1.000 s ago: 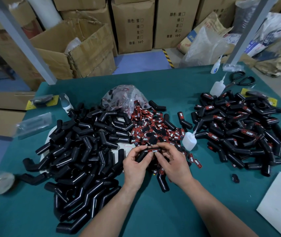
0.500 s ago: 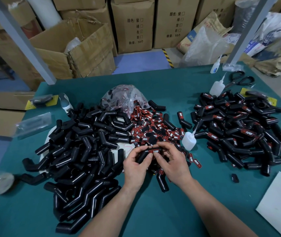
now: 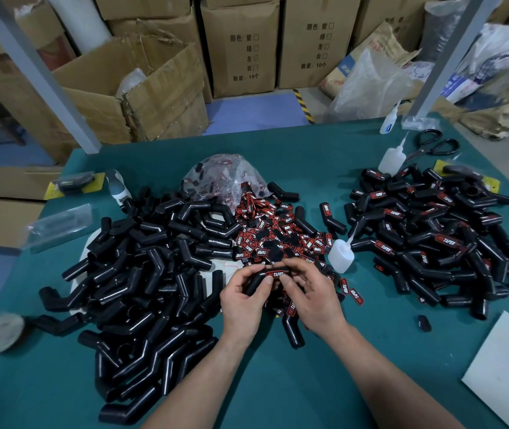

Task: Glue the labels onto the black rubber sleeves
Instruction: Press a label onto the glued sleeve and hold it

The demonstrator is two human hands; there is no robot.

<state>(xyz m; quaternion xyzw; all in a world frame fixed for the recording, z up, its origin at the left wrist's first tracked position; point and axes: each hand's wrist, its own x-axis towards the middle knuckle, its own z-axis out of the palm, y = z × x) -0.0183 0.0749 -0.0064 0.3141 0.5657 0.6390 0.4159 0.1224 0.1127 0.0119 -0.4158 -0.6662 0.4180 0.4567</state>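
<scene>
Centre frame, just below the middle: one bent black rubber sleeve (image 3: pixel 258 278) is held up between both hands. The left hand (image 3: pixel 241 301) is curled round its smooth lower leg. The right hand (image 3: pixel 312 298) is pinched on the end bearing a red-and-black label (image 3: pixel 275 274), lettered TAPER.

Left of frame: bare sleeves (image 3: pixel 142 274), matte and elbow-shaped, are heaped.
Right: labelled sleeves (image 3: pixel 432 236) are piled.
Centre: flat loose labels (image 3: pixel 278 236) are spilled below a crinkled clear bag (image 3: pixel 222 178). A soft white glue bottle (image 3: pixel 341 253) with a thin nozzle is seen just beside them on the green table (image 3: pixel 278 382).

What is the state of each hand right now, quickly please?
Left hand: closed, grips the black rubber sleeve.
Right hand: closed, pinches the same sleeve beside its red TAPER label.
</scene>
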